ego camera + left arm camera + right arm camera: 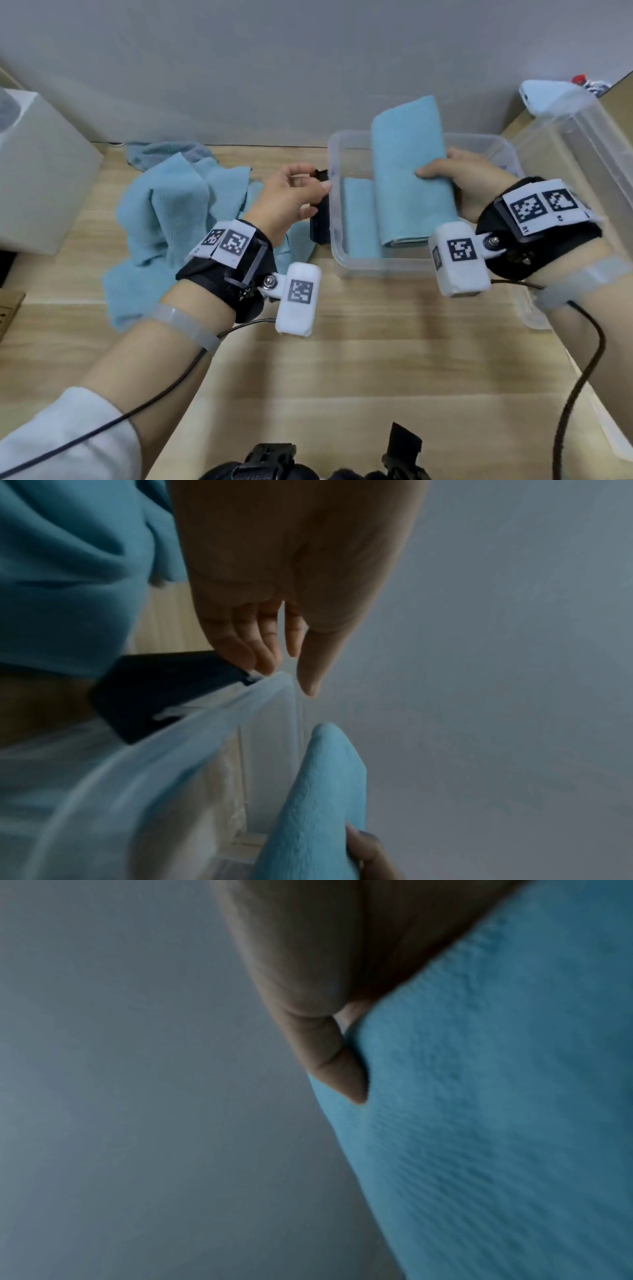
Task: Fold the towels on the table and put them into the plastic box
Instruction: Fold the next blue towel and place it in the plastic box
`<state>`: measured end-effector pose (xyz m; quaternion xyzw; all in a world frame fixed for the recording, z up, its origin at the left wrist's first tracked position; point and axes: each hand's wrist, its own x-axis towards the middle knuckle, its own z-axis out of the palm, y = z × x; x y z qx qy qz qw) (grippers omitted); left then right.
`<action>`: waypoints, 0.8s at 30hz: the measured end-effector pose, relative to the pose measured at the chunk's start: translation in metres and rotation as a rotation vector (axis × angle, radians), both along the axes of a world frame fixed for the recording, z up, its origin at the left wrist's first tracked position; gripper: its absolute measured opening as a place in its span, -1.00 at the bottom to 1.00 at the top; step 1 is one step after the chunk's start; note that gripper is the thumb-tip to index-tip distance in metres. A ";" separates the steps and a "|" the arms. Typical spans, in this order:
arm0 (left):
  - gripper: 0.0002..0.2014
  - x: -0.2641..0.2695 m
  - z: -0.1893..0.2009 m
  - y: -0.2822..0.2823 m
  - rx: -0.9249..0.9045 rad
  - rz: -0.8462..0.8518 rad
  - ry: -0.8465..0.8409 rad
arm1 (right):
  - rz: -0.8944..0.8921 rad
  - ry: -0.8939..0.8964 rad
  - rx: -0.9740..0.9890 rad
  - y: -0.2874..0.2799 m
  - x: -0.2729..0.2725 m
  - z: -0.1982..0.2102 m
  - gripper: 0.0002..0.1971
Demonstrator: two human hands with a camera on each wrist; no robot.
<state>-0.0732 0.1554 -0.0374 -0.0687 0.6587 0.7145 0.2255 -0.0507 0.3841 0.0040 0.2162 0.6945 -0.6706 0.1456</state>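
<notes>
My right hand (445, 174) grips a folded light-blue towel (411, 171) by its right edge and holds it tilted over the clear plastic box (376, 269). In the right wrist view my thumb (337, 1066) presses on the towel (496, 1096). A second folded towel (359, 219) lies inside the box on its left side. My left hand (318, 181) is open, its fingertips (265, 658) at the box's left rim (205, 723) by a dark latch (164, 693). Crumpled unfolded towels (178, 212) lie on the table to the left.
A white boxy object (37, 171) stands at the far left. A tall clear container (575, 144) with a pale blue item (548, 96) on top stands to the right of the box. The grey wall is close behind. Cables run from both wrists.
</notes>
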 end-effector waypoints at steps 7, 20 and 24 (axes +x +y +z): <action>-0.70 0.000 -0.033 0.004 -0.142 -0.041 -0.076 | 0.173 -0.453 0.047 -0.001 -0.031 -0.043 -0.70; -0.65 -0.007 -0.037 0.001 -0.091 -0.061 -0.131 | 0.329 -0.612 0.379 -0.017 -0.048 -0.083 -0.76; -0.64 -0.008 -0.037 0.001 -0.073 -0.072 -0.151 | 0.269 -0.602 0.418 -0.015 -0.048 -0.080 -0.80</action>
